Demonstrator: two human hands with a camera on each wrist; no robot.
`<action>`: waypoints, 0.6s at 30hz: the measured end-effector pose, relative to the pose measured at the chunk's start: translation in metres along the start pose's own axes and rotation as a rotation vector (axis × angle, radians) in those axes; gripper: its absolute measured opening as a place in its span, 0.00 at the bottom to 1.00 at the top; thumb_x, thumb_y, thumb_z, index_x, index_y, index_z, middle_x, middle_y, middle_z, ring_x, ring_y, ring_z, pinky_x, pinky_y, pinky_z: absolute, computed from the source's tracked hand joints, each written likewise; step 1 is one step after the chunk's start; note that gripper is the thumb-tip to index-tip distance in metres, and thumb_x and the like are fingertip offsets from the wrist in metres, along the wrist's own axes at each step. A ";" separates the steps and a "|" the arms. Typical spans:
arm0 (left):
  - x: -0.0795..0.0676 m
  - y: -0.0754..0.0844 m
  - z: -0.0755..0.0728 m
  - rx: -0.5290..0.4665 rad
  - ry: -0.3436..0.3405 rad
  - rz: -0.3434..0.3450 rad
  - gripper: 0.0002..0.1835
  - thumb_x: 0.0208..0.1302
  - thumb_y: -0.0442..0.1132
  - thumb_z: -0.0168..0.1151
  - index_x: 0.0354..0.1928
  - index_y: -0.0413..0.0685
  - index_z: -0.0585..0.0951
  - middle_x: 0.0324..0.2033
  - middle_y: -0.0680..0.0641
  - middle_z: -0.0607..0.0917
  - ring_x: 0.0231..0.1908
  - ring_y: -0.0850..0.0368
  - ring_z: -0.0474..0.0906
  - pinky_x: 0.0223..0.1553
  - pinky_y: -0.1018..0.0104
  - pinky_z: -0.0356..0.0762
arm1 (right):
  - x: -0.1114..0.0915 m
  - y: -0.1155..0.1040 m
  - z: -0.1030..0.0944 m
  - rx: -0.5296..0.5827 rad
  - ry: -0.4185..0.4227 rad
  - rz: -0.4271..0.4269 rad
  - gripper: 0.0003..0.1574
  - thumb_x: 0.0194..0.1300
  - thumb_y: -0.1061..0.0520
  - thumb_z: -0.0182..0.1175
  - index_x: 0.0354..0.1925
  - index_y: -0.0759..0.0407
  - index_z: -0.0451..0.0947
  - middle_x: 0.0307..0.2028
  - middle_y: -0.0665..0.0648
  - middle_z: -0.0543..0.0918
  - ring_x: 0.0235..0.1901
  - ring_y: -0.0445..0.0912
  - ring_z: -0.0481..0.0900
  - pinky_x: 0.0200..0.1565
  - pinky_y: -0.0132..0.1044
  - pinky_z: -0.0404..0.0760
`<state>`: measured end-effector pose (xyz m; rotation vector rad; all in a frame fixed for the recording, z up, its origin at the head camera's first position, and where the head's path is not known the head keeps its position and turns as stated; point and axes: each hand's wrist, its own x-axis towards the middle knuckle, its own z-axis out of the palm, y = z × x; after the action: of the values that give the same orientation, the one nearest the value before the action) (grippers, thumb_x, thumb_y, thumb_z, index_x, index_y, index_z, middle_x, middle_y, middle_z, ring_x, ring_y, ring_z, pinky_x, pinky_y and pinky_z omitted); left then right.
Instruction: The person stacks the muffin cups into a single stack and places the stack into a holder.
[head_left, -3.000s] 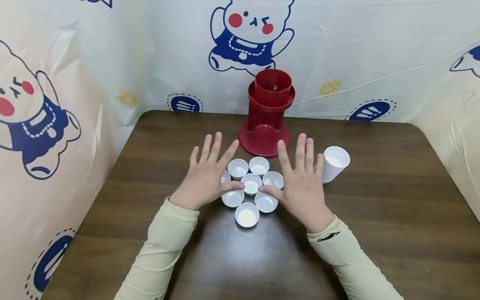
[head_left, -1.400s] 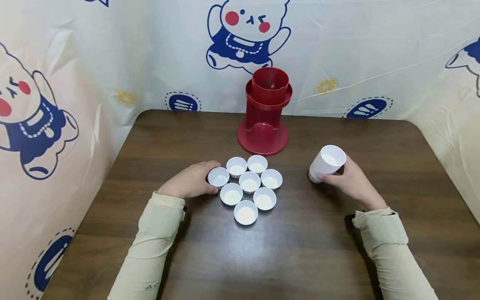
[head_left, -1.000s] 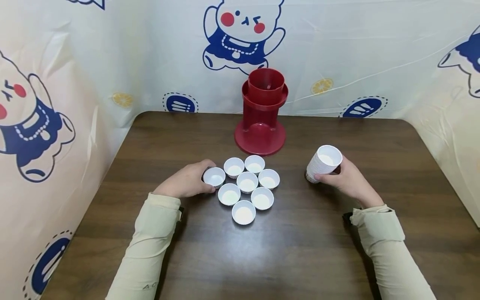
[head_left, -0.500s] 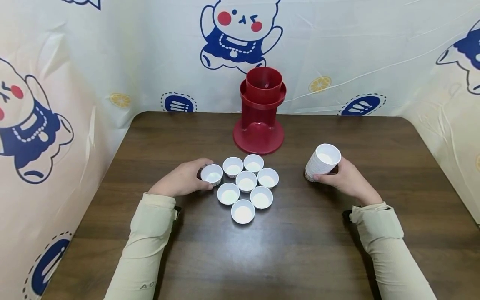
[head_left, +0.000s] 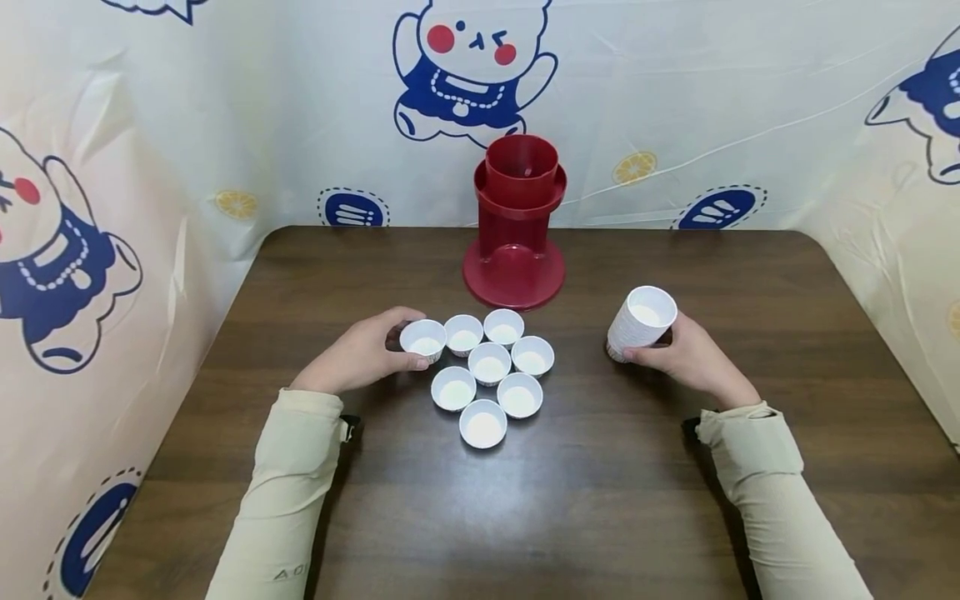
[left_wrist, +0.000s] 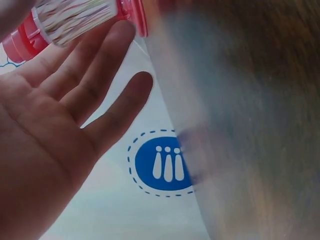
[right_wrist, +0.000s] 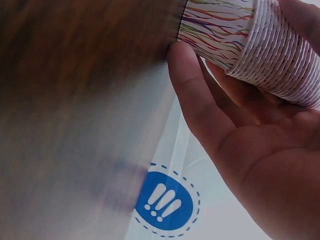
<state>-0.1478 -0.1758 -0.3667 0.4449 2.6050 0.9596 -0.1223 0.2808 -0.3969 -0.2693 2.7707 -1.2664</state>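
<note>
My left hand (head_left: 358, 350) grips a white paper cup (head_left: 423, 340) between thumb and forefinger, at the left side of a cluster of similar cups (head_left: 490, 364). In the left wrist view the cup's wall (left_wrist: 77, 20) shows wavy coloured lines, and the other fingers reach out loosely behind it. My right hand (head_left: 697, 360) holds a tall stack of nested paper cups (head_left: 637, 329), thumb in front and fingers round the far side. Many layered rims and a striped bottom cup (right_wrist: 215, 30) of that stack appear in the right wrist view.
Behind the cluster stands a red plastic holder (head_left: 514, 279) with a round base and a red cup-shaped top (head_left: 522, 171). The brown wooden table (head_left: 600, 500) backs onto a printed white curtain (head_left: 330, 100).
Both hands left the cluster's middle; the left took the leftmost cup, the right grasped the stack. Lately the left hand's cup shifted slightly away from me, while the right hand stayed nearly still.
</note>
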 end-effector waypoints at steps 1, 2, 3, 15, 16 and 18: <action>0.000 0.000 0.000 -0.012 0.009 0.003 0.36 0.59 0.52 0.76 0.66 0.53 0.73 0.56 0.47 0.79 0.55 0.47 0.75 0.59 0.47 0.71 | 0.000 0.000 0.000 0.003 0.002 -0.001 0.45 0.56 0.53 0.77 0.64 0.68 0.68 0.51 0.66 0.81 0.51 0.56 0.77 0.55 0.52 0.72; 0.001 0.000 0.000 -0.023 0.020 0.009 0.36 0.58 0.53 0.76 0.66 0.53 0.73 0.56 0.46 0.79 0.55 0.47 0.74 0.59 0.47 0.71 | 0.000 0.001 0.000 0.005 0.004 0.000 0.45 0.56 0.53 0.77 0.64 0.68 0.68 0.51 0.66 0.81 0.51 0.56 0.77 0.55 0.52 0.72; 0.001 0.000 0.000 -0.033 0.029 0.015 0.36 0.58 0.54 0.75 0.66 0.53 0.73 0.57 0.47 0.78 0.56 0.47 0.73 0.60 0.46 0.70 | 0.000 0.001 0.000 0.005 0.005 0.002 0.44 0.56 0.53 0.77 0.64 0.68 0.68 0.51 0.66 0.81 0.51 0.56 0.77 0.54 0.52 0.72; 0.007 0.033 0.007 -0.136 0.081 0.122 0.34 0.59 0.50 0.75 0.66 0.55 0.74 0.59 0.51 0.78 0.57 0.48 0.74 0.60 0.47 0.72 | 0.000 0.003 0.000 0.002 0.002 0.003 0.43 0.56 0.54 0.77 0.63 0.69 0.68 0.50 0.66 0.81 0.50 0.57 0.78 0.54 0.53 0.73; 0.009 0.038 0.008 -0.148 0.074 0.135 0.34 0.59 0.50 0.75 0.66 0.55 0.75 0.58 0.51 0.78 0.57 0.48 0.75 0.59 0.47 0.72 | 0.001 0.003 0.000 0.003 0.003 0.002 0.43 0.56 0.54 0.77 0.63 0.69 0.68 0.50 0.67 0.81 0.50 0.58 0.78 0.54 0.53 0.73; 0.016 0.050 0.010 -0.157 0.061 0.152 0.34 0.59 0.51 0.75 0.67 0.55 0.75 0.58 0.52 0.78 0.56 0.50 0.75 0.59 0.48 0.73 | 0.001 0.003 0.000 0.003 0.004 0.000 0.43 0.56 0.55 0.77 0.63 0.69 0.68 0.50 0.67 0.81 0.50 0.58 0.78 0.55 0.54 0.73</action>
<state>-0.1490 -0.1278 -0.3441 0.5880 2.5538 1.2351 -0.1238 0.2824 -0.3992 -0.2676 2.7716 -1.2728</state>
